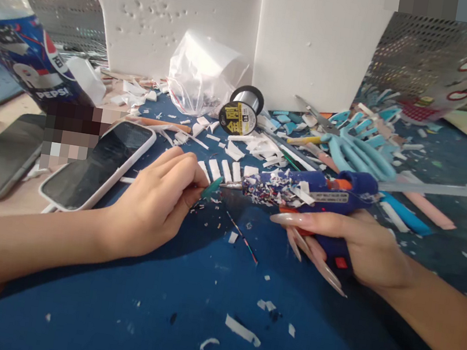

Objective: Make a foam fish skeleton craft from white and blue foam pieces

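My fingers (194,184) pinch a matt teal foam scrap (213,187) against the metal nozzle of the blue plastic glue gun (323,191), crusted with paper bits. The worktop (199,287) is matt blue; the phone (99,163) screen is glossy.

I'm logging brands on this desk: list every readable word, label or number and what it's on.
"PEPSI": on the bottle, far left.
Spool label: yellow characters, possibly "金剛"; finer print unreadable.
Glue gun, gripped by the right hand: white sticker, print too small to read.
Teal piece, pinched in the left hand: no text.
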Available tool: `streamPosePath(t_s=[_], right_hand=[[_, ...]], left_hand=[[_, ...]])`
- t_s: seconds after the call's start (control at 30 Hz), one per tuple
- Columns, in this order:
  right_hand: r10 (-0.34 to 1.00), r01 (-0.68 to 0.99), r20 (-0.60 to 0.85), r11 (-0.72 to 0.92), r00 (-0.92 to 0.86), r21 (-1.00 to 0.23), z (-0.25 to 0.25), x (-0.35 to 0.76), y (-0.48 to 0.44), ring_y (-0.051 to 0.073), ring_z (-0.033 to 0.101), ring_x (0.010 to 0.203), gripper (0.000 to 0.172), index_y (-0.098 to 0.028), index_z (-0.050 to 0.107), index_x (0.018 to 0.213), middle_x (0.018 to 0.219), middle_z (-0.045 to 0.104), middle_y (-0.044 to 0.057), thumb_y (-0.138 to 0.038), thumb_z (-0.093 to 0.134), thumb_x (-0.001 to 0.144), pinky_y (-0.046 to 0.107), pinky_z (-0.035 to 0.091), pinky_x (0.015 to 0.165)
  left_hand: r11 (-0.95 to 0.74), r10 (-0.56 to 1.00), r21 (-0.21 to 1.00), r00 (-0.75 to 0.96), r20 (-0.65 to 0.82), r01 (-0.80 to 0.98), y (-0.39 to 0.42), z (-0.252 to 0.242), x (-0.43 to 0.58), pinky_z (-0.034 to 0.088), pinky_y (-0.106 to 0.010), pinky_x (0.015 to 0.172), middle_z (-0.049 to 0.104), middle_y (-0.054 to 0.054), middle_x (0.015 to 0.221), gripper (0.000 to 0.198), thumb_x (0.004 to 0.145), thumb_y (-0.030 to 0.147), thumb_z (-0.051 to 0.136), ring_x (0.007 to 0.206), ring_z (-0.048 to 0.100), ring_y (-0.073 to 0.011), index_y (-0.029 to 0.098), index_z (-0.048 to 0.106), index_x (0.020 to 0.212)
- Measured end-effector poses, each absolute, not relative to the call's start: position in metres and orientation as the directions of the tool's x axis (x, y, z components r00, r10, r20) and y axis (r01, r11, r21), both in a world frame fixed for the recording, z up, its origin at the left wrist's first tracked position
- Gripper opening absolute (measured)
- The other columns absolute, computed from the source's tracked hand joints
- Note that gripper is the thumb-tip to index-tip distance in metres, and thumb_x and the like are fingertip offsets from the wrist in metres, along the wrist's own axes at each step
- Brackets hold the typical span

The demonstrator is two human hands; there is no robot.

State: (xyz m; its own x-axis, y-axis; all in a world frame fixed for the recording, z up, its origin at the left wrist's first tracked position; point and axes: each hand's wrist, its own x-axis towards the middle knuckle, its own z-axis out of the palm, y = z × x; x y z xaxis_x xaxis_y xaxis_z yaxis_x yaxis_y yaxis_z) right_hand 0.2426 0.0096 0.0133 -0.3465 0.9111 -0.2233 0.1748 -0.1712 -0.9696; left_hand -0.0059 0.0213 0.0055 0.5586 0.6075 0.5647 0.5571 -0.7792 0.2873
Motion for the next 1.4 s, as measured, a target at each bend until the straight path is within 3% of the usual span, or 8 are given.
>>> streamPosePath(t_s=[0.2,0.43,0.9,1.1,1.27,1.4], right_hand=[[0.899,0.154,-0.244,-0.2,-0.363,-0.968,0.013,0.242,0.01,0.012,0.053,0.033,0.031,-0.021,0.064,0.041,0.034,0.053,-0.002,-0.031,0.064,0.07,0.023,0.051,0.046],[0.875,0.15,-0.307,-0.27,-0.373,-0.951,0.015,0.242,0.01,0.01,0.052,0.031,0.021,-0.021,0.068,0.05,0.036,0.053,-0.002,-0.034,0.066,0.067,0.019,0.045,0.034],[0.886,0.159,-0.329,-0.291,-0.327,-0.943,0.025,0.234,0.004,0.013,0.057,0.041,0.026,-0.021,0.06,0.04,0.032,0.046,-0.003,-0.028,0.063,0.065,0.021,0.046,0.041],[0.878,0.21,-0.311,-0.248,-0.364,-0.946,0.025,0.236,0.005,0.01,0.049,0.035,0.029,-0.021,0.059,0.039,0.034,0.046,-0.003,-0.027,0.064,0.067,0.023,0.044,0.04],[0.88,0.208,-0.31,-0.249,-0.358,-0.946,0.024,0.238,0.005,0.011,0.054,0.041,0.03,-0.019,0.06,0.04,0.035,0.046,-0.002,-0.026,0.064,0.068,0.021,0.046,0.044],[0.887,0.21,-0.312,-0.252,-0.341,-0.945,0.024,0.237,0.005,0.01,0.051,0.037,0.029,-0.019,0.059,0.039,0.034,0.046,-0.002,-0.028,0.064,0.066,0.021,0.042,0.038]], left_hand=[[-0.78,0.61,0.298,0.566,0.554,0.55,0.022,0.006,-0.006,0.034,-0.026,0.057,0.042,0.001,0.069,0.018,0.085,0.002,0.041,0.064,0.038,-0.0124,0.018,0.039,0.077],[-0.741,0.659,0.314,0.549,0.515,0.594,0.021,0.006,-0.006,0.034,-0.026,0.057,0.041,0.001,0.068,0.017,0.087,0.006,0.041,0.064,0.038,-0.0118,0.018,0.038,0.076],[-0.748,0.642,0.275,0.554,0.529,0.604,0.019,0.008,-0.006,0.033,-0.024,0.055,0.041,0.003,0.065,0.019,0.087,0.007,0.043,0.059,0.037,-0.0105,0.018,0.037,0.073],[-0.719,0.67,0.272,0.534,0.516,0.639,0.02,0.009,-0.004,0.032,-0.023,0.052,0.044,0.003,0.063,0.02,0.087,0.009,0.042,0.056,0.037,-0.0104,0.019,0.037,0.071],[-0.713,0.676,0.272,0.53,0.512,0.646,0.02,0.008,-0.005,0.032,-0.022,0.052,0.042,0.003,0.063,0.021,0.087,0.009,0.043,0.057,0.037,-0.0096,0.019,0.036,0.07],[-0.717,0.672,0.269,0.534,0.514,0.643,0.02,0.008,-0.005,0.031,-0.023,0.052,0.041,0.003,0.062,0.022,0.087,0.009,0.042,0.056,0.036,-0.0097,0.019,0.035,0.069]])
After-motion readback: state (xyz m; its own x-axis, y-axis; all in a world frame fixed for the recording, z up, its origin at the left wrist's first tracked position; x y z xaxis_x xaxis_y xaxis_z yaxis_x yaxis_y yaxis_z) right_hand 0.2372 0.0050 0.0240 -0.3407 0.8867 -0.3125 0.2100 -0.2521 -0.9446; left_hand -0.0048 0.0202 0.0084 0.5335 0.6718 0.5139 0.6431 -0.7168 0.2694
